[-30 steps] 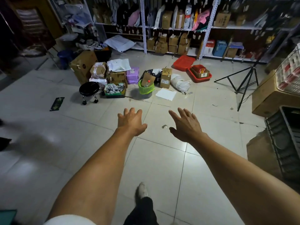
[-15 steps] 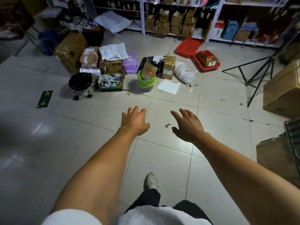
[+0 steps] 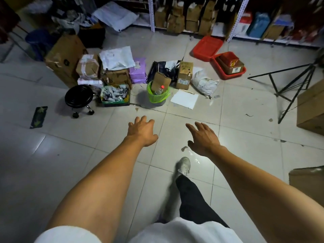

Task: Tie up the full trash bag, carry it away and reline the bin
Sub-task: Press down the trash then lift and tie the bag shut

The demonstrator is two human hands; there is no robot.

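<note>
The person is at the approach step: nothing is tied yet. The bin (image 3: 156, 98) stands on the floor (image 3: 52, 155) at the far side of the open tiles, lined with a green bag (image 3: 150, 97) folded over its rim and stuffed with a cardboard piece (image 3: 160, 81) and a bottle (image 3: 160, 89) that stick up above the top. Both arms reach toward it. The left hand (image 3: 142, 131) and right hand (image 3: 204, 138) hover over bare tile, fingers spread and relaxed, holding nothing, well short of the bin.

The next move, as it looks, calls for closing in, then gathering the bag's folded edge off the rim; the tall cardboard will likely need pushing down before the mouth can be drawn together.

The near floor offers open room for walking, with a shoe (image 3: 184, 166) stepping forward. Around the bin it is tighter: a tray of packets (image 3: 115, 94) and a stool (image 3: 78, 98) to its left, a paper sheet (image 3: 185, 99) and a white sack (image 3: 204, 83) to its right, boxes (image 3: 184, 74) just behind. A tripod (image 3: 294, 90) spreads its legs at far right, a trip risk when carrying the bag away.
</note>
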